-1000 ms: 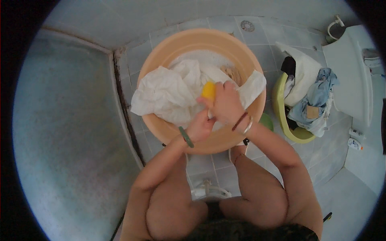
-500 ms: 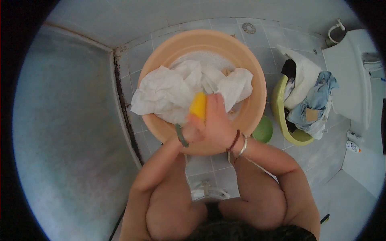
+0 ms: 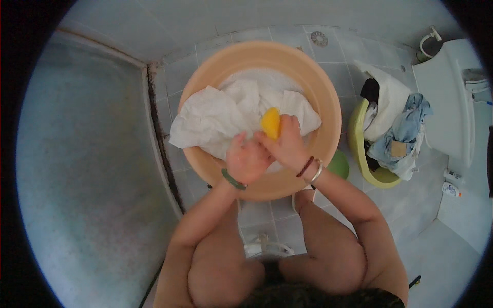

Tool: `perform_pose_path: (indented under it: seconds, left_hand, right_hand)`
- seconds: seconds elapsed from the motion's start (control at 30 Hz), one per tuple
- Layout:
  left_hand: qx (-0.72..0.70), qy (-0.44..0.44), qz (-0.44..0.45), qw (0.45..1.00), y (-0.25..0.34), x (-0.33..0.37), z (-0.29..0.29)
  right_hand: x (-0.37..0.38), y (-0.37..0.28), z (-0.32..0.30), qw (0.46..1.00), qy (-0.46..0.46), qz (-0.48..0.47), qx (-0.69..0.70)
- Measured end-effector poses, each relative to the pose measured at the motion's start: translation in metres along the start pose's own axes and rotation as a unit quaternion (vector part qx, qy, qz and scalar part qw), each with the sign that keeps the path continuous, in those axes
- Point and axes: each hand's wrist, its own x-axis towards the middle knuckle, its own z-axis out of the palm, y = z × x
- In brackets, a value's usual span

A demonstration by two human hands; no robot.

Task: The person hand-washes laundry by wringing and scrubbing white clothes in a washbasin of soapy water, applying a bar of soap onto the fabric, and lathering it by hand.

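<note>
A yellow bar of soap (image 3: pixel 271 123) is in my right hand (image 3: pixel 288 146), whose fingers are closed around its right side. Close by on the left, my left hand (image 3: pixel 247 159) has its fingers apart and holds nothing that I can see; its inner side meets the right hand's fingertips. Both hands are over the near part of a large peach plastic basin (image 3: pixel 267 192). White wet cloth (image 3: pixel 213 115) lies bunched across the basin, one end draped over its left rim. Foamy water (image 3: pixel 269 77) shows behind the cloth.
Right of the basin stands a yellow-green tub (image 3: pixel 357 131) heaped with clothes, among them blue denim (image 3: pixel 405 128). A green bowl (image 3: pixel 339 165) sits between tub and basin. Bottles (image 3: pixel 451 189) stand far right; a frosted panel (image 3: pixel 97 169) borders the left.
The soap and my right hand have shifted a little up and right. My left hand has come away from the soap, its fingers now spread.
</note>
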Motion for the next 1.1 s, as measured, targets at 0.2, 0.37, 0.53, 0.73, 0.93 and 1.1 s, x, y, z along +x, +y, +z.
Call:
perform_pose_path:
  seconds: [0.2,0.37,0.53,0.73,0.93,1.1]
  left_hand:
    - [-0.072,0.115,-0.050,0.990,-0.001,0.016,0.004]
    - [-0.141,-0.107,-0.010,0.984,0.012,0.030,-0.047]
    - [0.034,-0.088,0.209,0.973,-0.020,0.032,-0.042]
    - [0.028,0.137,0.031,0.990,-0.013,0.027,-0.019]
    - [-0.046,-0.112,0.147,0.982,-0.024,0.044,-0.008]
    - [-0.051,-0.090,0.113,0.988,-0.017,0.041,0.006]
  right_hand:
    - [-0.008,0.011,0.000,0.986,-0.076,0.073,0.132]
    - [-0.025,-0.057,0.005,0.968,-0.192,-0.135,0.090]
    - [-0.042,-0.045,0.039,0.977,-0.145,-0.156,-0.019]
    - [0.023,-0.010,0.018,0.959,0.068,-0.121,-0.247]
    - [0.015,-0.016,0.027,0.972,-0.039,-0.070,-0.223]
    - [0.006,-0.025,0.012,0.966,0.017,-0.186,-0.180]
